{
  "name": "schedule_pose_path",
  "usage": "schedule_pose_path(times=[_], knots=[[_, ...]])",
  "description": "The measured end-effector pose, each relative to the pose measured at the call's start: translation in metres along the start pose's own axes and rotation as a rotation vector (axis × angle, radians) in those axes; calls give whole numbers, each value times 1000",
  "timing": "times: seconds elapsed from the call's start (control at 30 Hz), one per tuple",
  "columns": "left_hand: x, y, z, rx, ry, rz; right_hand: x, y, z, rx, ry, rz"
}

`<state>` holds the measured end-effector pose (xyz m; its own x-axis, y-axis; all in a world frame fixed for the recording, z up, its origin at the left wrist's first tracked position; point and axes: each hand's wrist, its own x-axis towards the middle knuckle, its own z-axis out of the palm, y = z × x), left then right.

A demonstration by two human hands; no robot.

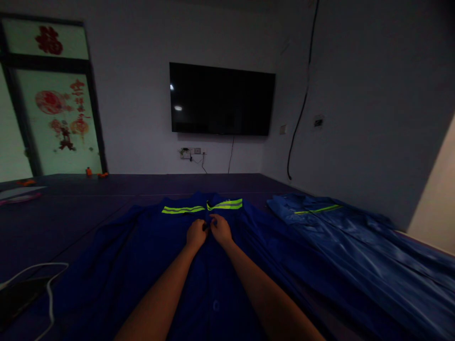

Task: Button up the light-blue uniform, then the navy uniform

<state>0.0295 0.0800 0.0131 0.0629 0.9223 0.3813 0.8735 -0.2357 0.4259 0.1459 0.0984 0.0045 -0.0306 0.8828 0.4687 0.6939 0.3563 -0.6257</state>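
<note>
A dark blue work jacket [149,255] with a yellow-green reflective stripe [202,207] lies spread flat in front of me on a dark surface. My left hand [196,234] and my right hand [220,229] meet at the jacket's front opening, just below the stripe. Both hands are closed in a pinch on the front edges of the fabric, fingertips almost touching. What sits between the fingertips is too small and dark to make out.
A pile of lighter blue jackets [355,246] lies to the right. A white cable [50,284] and a dark object lie at the near left. A television [222,99] hangs on the far wall, and a glass door [53,109] with red decorations stands at left.
</note>
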Motion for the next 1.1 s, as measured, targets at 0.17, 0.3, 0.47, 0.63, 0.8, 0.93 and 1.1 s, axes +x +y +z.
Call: schedule_pose_path(times=[0.17, 0.3, 0.47, 0.63, 0.8, 0.93, 1.1], knots=[[0, 1, -1, -4, -1, 9, -1, -1, 1, -72, -91, -57], [0, 1, -2, -4, -13, 7, -1, -1, 1, -99, -130, -64], [-1, 1, -2, 6, -2, 30, -3, 0, 3, -107, -149, -89], [-1, 2, -3, 24, -21, 32, -2, 2, 5, -112, -113, -65], [-1, 2, -3, 15, -25, 20, -1, 3, 6, -118, -72, -29], [1, 0, -1, -21, -1, 3, -2, 3, 6, -133, -53, -16], [1, 0, 1, -18, 16, -24, -4, 0, 4, -147, -51, -1]])
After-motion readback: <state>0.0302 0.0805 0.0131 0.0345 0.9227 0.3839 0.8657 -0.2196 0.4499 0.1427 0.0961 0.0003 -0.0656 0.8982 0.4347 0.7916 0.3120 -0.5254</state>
